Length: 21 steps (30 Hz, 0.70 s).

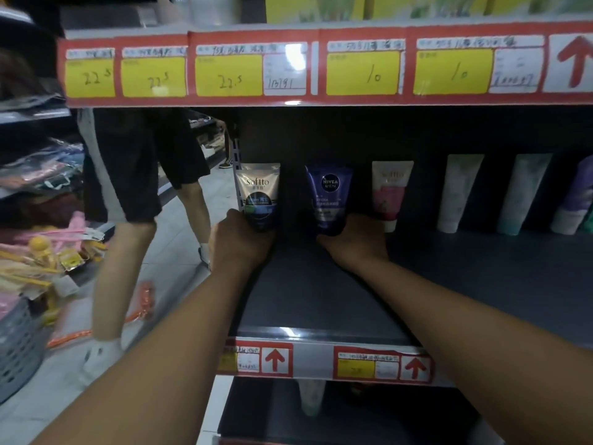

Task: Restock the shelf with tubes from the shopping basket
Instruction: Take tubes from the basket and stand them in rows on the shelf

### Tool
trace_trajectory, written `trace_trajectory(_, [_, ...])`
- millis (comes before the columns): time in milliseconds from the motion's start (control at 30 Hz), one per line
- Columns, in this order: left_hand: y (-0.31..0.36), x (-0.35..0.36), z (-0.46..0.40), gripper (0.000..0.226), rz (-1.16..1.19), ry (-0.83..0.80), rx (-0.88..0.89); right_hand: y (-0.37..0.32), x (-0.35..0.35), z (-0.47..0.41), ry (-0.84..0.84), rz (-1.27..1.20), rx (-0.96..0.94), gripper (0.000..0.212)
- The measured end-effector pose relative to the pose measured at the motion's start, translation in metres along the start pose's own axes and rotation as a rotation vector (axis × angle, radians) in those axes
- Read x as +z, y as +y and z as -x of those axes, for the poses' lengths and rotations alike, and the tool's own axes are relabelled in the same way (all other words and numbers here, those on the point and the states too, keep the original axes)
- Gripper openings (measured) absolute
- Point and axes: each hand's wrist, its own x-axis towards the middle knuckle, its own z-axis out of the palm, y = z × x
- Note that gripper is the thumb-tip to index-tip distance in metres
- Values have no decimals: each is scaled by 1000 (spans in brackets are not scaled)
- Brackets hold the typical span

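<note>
Both my arms reach deep into the dark shelf [321, 293]. My left hand [239, 240] grips the bottom of a silver and blue Softto tube [258, 192], held upright at the shelf's back left. My right hand [356, 240] grips the cap end of a blue Nivea Men tube [329, 194], also upright against the back. Just right of it stands a white and pink Softto tube [390, 191], with pale green tubes [457, 191] further right. The shopping basket is out of sight.
An upper shelf edge with red and yellow price labels [231, 72] hangs above my hands. Another person's legs [128, 194] stand in the aisle at left. A grey perforated basket [17, 342] and packaged goods [41, 252] sit at far left. A lower shelf holds one tube [309, 398].
</note>
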Motion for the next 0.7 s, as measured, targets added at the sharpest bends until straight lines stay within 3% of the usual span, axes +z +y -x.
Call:
trace_trajectory(133, [0,2,-3,80,-16,1,-2,2,0,0,-28,-9,-2,28])
trace_trajectory(400, [-7,9,-10,63,5,22,5,2,1,-1,-20,9,-25,43])
trace_trajectory(700, [-8,10,-11,65,-11,29,38,2,1,0,6,16,-35,42])
